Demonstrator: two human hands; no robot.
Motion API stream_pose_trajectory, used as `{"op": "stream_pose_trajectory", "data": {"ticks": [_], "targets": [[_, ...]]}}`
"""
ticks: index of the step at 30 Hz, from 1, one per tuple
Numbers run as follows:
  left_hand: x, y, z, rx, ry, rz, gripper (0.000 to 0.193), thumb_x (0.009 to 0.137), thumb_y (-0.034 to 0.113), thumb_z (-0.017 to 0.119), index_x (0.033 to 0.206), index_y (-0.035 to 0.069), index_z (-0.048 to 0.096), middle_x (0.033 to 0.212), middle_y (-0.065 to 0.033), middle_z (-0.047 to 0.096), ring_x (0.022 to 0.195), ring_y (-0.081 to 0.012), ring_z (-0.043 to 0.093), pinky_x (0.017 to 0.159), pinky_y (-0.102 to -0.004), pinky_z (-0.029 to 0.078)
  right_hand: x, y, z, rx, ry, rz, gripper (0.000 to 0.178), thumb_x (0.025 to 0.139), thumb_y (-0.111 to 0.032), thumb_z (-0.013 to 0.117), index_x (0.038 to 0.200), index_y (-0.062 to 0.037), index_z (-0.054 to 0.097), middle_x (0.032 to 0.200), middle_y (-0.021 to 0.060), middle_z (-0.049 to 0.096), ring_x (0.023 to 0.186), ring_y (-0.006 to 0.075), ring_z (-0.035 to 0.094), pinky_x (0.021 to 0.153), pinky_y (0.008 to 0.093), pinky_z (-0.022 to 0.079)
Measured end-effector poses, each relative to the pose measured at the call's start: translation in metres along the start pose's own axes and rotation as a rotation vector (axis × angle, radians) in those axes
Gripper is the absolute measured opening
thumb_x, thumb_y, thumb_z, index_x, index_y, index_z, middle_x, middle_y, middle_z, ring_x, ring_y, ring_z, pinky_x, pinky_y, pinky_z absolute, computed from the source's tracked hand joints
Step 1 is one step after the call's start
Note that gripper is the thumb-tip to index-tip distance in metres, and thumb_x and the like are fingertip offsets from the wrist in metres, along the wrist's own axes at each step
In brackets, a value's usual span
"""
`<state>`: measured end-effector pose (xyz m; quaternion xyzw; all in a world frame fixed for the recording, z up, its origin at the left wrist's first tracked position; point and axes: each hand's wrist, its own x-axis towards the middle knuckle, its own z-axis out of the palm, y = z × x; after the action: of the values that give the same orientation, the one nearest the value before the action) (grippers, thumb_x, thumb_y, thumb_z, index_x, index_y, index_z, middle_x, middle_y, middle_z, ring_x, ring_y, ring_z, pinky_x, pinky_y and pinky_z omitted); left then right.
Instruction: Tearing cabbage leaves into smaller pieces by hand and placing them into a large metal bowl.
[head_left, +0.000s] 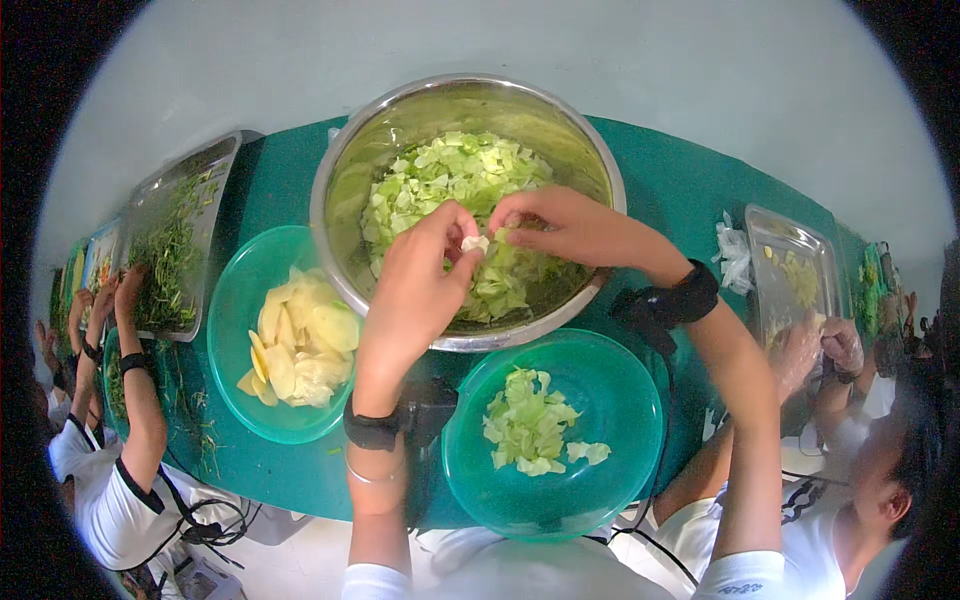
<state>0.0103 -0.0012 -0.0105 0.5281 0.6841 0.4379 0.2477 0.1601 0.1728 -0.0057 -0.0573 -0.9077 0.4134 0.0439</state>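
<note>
Over a large steel bowl (335, 270), both my hands are held close together. My left hand (425, 275) pinches a small pale piece of cabbage leaf (475, 244) between thumb and fingertips. Just beside it, my right hand (560, 225) has its fingers curled together at a bit of pale green leaf, partly hidden by the fingers. Torn cabbage pieces (450, 175) cover the bottom of the steel bowl. Nearer to me, a green plastic bowl (620, 440) holds a smaller heap of cabbage leaves (525, 420). Each wrist wears a black strap.
Left of the steel bowl, a green basin (228, 360) holds pale potato slices (300, 335). Farther left lies a tray of chopped greens (175, 250). At right are a crumpled plastic bag (733, 252) and a metal tray (835, 260). People work on both sides; black cables hang near the table edge.
</note>
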Motion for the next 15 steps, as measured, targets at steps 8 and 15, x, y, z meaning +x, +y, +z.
{"op": "stream_pose_trajectory", "data": {"ticks": [8, 15], "targets": [[0.0, 0.002, 0.001, 0.022, 0.054, 0.053, 0.011, 0.089, 0.005, 0.067, 0.094, 0.001, 0.058, 0.089, -0.0113, 0.065, 0.084, -0.0242, 0.064, 0.08, -0.0346, 0.051, -0.009, 0.024, -0.001, -0.644, 0.232, -0.067, 0.023, 0.08, -0.004, 0.062, 0.102, -0.0099, 0.067, 0.103, 0.0128, 0.066, 0.102, 0.0335, 0.064, 0.086, 0.046, 0.052], [-0.003, 0.005, -0.002, 0.055, 0.027, 0.004, 0.013, 0.088, 0.006, 0.069, 0.091, 0.001, 0.057, 0.089, -0.0145, 0.066, 0.088, -0.0288, 0.066, 0.082, -0.0371, 0.051, -0.003, 0.015, -0.008, -0.512, -0.073, 0.056, 0.027, 0.079, -0.011, 0.07, 0.105, -0.0114, 0.064, 0.098, 0.0078, 0.065, 0.1, 0.0313, 0.062, 0.086, 0.0432, 0.049]]}}
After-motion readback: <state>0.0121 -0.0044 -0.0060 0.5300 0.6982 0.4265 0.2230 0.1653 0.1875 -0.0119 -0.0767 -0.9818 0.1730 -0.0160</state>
